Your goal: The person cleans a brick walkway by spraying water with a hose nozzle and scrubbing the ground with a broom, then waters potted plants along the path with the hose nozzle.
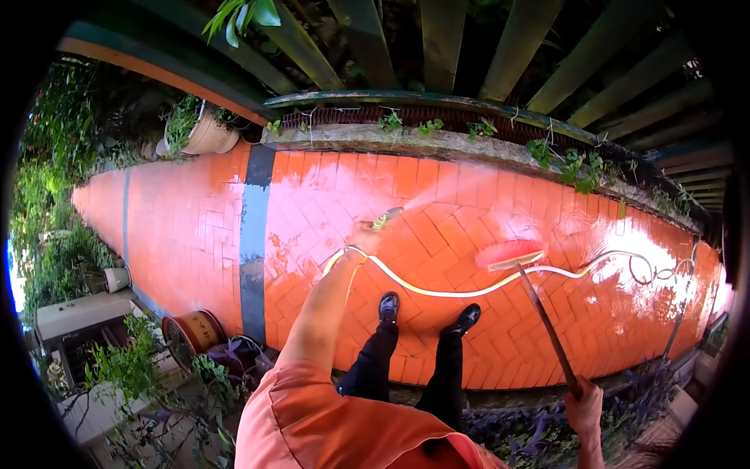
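My left hand point(362, 235) reaches out over the wet orange tiles, closed around a yellow-green hose nozzle point(387, 218). A fan of water sprays from its tip toward the upper right. The pale yellow-white hose point(453, 294) loops by my left wrist and runs right along the floor. At the lower right, my right hand point(584, 404) grips the dark end of a long wooden handle. This handle belongs to a broom point(551, 320), whose wide head with red bristles point(506, 253) rests on the wet tiles, close to the hose.
My dark shoes point(388, 307) stand on the tiled path point(312, 195). Beyond it runs a low stone kerb point(437, 144) under green slats point(441, 47). Flower pots point(209, 131) and a brown pot point(193, 336) edge the path. Hose coils point(652, 270) lie at right, purple plants point(523, 430) below.
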{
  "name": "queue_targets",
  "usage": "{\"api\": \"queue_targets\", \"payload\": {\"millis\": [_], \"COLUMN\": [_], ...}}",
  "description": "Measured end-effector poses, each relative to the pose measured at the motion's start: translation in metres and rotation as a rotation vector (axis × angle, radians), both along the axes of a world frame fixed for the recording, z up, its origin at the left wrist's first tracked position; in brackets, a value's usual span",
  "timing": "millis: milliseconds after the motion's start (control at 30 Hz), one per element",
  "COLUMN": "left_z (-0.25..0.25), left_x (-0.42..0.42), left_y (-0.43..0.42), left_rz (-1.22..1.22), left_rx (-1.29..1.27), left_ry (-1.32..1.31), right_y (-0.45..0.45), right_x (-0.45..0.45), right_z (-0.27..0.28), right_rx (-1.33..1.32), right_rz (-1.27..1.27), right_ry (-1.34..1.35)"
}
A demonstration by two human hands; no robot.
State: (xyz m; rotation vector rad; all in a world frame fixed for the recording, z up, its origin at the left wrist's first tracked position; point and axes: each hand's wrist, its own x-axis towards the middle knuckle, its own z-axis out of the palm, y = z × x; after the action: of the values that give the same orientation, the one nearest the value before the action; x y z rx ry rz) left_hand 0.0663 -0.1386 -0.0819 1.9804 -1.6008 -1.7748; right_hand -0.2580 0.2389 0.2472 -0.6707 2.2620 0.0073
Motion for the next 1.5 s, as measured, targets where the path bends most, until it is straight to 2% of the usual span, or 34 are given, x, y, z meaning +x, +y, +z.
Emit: {"api": "queue_targets", "payload": {"millis": [33, 67, 133, 200, 233, 267, 367, 433, 467, 500, 600, 700, 733, 800, 867, 900, 933, 1000, 1033, 1100, 1133, 1167, 1233, 1367, 1400, 1433, 1500], "left_z": [-0.027, -0.050, -0.071, -0.035, -0.014, 0.006, 0.033, 0.029, 0.025, 0.022, 0.023, 0.023, 0.013, -0.013, -0.012, -0.011, -0.008, -0.003, -0.001, 0.028, 0.018, 0.030, 0.033, 0.023, 0.037, 0.005, -0.018], "left_x": [0.018, 0.046, 0.120, 0.165, 0.181, 0.193, 0.203, 0.189, 0.177, 0.153, 0.065, 0.028, 0.032, 0.065, 0.092, 0.094, 0.099, 0.106, 0.083, 0.038, 0.028, 0.021, 0.039, 0.136, 0.153, 0.213, 0.236], "left_y": [0.001, -0.002, -0.015, -0.030, -0.033, -0.035, -0.042, -0.038, -0.036, -0.030, -0.007, -0.001, -0.001, -0.016, -0.026, -0.024, -0.023, -0.016, -0.007, 0.014, 0.014, 0.016, 0.015, -0.002, -0.001, -0.010, -0.017], "left_rz": [0.156, -0.021, -0.449, 0.254, 0.403, 0.429, 0.366, 0.153, -0.055, -0.073, 0.082, -0.050, -0.061, 0.091, 0.241, 0.232, -0.010, -0.171, -0.087, -0.150, -0.193, -0.128, -0.045, 0.283, 0.347, 0.374, 0.375], "left_rx": [0.024, -0.308, -0.910, -0.206, -0.136, -0.134, -0.107, -0.117, -0.125, -0.117, -0.074, 0.002, 0.008, -0.126, -0.146, -0.151, -0.332, -0.367, -0.233, -0.160, -0.091, 0.021, -0.005, 0.004, -0.108, -0.099, -0.068], "left_ry": [0.085, 0.073, -0.177, -0.200, -0.221, -0.240, -0.242, -0.124, -0.001, 0.015, 0.113, 0.127, 0.135, 0.083, -0.016, -0.020, -0.124, -0.224, -0.207, -0.056, -0.038, 0.092, 0.069, 0.091, -0.012, 0.047, 0.113], "right_y": [0.006, 0.010, 0.016, 0.016, 0.017, 0.021, 0.022, 0.025, 0.027, 0.029, 0.029, 0.050, 0.058, 0.071, 0.081, 0.079, 0.082, 0.086, 0.101, 0.095, 0.086, 0.095, 0.125, 0.125, 0.108, 0.099, 0.113], "right_x": [-0.002, -0.005, -0.007, -0.005, -0.003, -0.003, -0.003, -0.002, -0.001, -0.001, 0.010, 0.015, 0.016, 0.020, 0.025, 0.028, 0.029, 0.034, 0.032, 0.032, 0.034, 0.035, 0.037, 0.042, 0.044, 0.045, 0.047], "right_z": [-0.002, -0.003, -0.001, 0.001, 0.001, -0.001, -0.001, -0.005, -0.006, -0.004, -0.002, -0.010, -0.011, -0.013, -0.015, -0.014, -0.014, -0.018, -0.025, -0.020, -0.015, -0.023, -0.040, -0.037, -0.026, -0.018, -0.027], "right_rx": [-0.027, -0.031, 0.033, 0.020, 0.011, 0.011, 0.042, 0.020, -0.002, 0.005, -0.066, -0.046, -0.038, -0.093, -0.082, -0.055, -0.062, -0.078, -0.065, -0.008, 0.036, 0.033, -0.092, -0.053, -0.051, -0.046, -0.090], "right_rz": [0.010, 0.013, 0.049, 0.028, 0.020, 0.010, 0.037, 0.042, 0.050, 0.068, 0.010, -0.012, -0.033, -0.041, -0.057, -0.105, -0.108, -0.156, -0.085, -0.091, -0.105, -0.094, -0.064, -0.101, -0.077, -0.062, -0.111], "right_ry": [0.012, 0.011, -0.042, -0.048, -0.047, -0.051, -0.067, -0.067, -0.064, -0.059, -0.034, -0.023, -0.023, -0.007, -0.014, 0.003, -0.009, 0.020, -0.035, -0.085, -0.107, -0.116, -0.034, -0.031, -0.078, -0.119, -0.139]}}
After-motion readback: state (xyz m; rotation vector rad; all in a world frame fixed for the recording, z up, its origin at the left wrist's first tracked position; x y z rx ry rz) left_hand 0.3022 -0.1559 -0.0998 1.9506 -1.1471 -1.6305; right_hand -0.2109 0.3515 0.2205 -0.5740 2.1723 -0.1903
